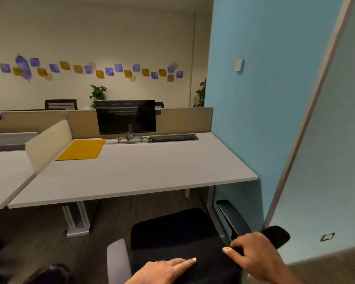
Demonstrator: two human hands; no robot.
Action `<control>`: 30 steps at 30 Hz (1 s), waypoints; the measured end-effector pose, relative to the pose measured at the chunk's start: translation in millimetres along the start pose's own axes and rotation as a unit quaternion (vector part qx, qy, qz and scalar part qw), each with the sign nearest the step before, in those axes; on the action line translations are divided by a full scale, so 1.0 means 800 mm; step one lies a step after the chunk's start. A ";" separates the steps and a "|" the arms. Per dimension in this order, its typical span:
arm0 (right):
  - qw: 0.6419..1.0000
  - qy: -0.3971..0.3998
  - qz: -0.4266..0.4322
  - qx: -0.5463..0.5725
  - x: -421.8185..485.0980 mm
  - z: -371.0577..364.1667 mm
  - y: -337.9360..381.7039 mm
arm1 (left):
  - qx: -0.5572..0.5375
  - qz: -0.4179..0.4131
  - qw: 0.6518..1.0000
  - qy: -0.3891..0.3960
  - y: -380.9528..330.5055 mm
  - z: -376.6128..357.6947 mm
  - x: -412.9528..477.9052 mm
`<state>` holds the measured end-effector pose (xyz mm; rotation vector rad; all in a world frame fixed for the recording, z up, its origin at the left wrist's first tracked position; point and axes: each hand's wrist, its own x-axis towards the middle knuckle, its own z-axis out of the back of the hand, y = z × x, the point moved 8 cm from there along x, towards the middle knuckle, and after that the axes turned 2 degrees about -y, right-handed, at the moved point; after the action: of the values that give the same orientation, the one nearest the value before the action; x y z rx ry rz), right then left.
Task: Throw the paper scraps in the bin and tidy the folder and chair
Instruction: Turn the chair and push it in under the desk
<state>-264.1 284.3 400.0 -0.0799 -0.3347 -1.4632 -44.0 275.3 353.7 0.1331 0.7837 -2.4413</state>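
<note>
The left hand (164, 269) lies flat on the black chair (176, 238), fingers straight and together, index tip pointing toward the right hand; the right hand (252, 255) sits just beside it, fingers curled down over the chair's dark top edge, gripping it, the thumb stretched toward the left hand; the black armrest (233, 218) rises just beyond the right hand's knuckles, near the blue wall (275, 99); a pale grey chair part (118, 261) stands just left of the left hand; ahead of both hands the striped carpet (39, 232) runs under the grey bench (141, 173), whose front edge is well apart from the chair; the bench leg (78, 220) stands ahead and to the left of the left hand; farther off, ahead-left of the left hand, the yellow folder (82, 149) lies flat and closed on the bench, beside the cream divider (47, 144); beyond it, a dark monitor (126, 116) stands at the bench's far edge, ahead of the left hand; farthest, a potted plant (98, 94) and coloured wall patches (109, 71) show, blurred.
</note>
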 end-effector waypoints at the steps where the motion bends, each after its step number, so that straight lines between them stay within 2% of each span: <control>1: 1.000 -0.004 0.001 -0.001 0.004 -0.003 0.002 | 0.009 0.006 1.000 -0.011 0.000 0.000 -0.001; 3: 1.000 -0.006 0.001 0.004 0.013 -0.009 0.006 | 0.062 0.000 0.998 -0.025 0.013 0.007 -0.010; 10: 1.000 -0.003 -0.004 -0.008 0.053 -0.020 0.023 | 0.086 0.047 0.991 -0.096 0.046 0.048 -0.029; 15: 0.999 0.010 -0.012 -0.028 0.079 -0.031 0.031 | 0.097 0.114 0.981 -0.121 0.075 0.068 -0.025; 20: 0.998 0.044 -0.028 -0.044 0.105 -0.052 0.031 | 0.065 0.165 0.977 -0.119 0.106 0.083 -0.018; 25: 0.996 0.063 -0.043 -0.053 0.127 -0.070 0.031 | 0.081 0.199 0.970 -0.116 0.130 0.099 -0.010; 30: 0.995 0.071 -0.036 -0.056 0.150 -0.070 0.042 | 0.085 0.184 0.972 -0.122 0.138 0.112 0.003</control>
<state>-212.9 158.8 384.5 -0.0530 -0.1412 -1.5498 20.6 150.1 371.3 0.0366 0.3997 -2.1148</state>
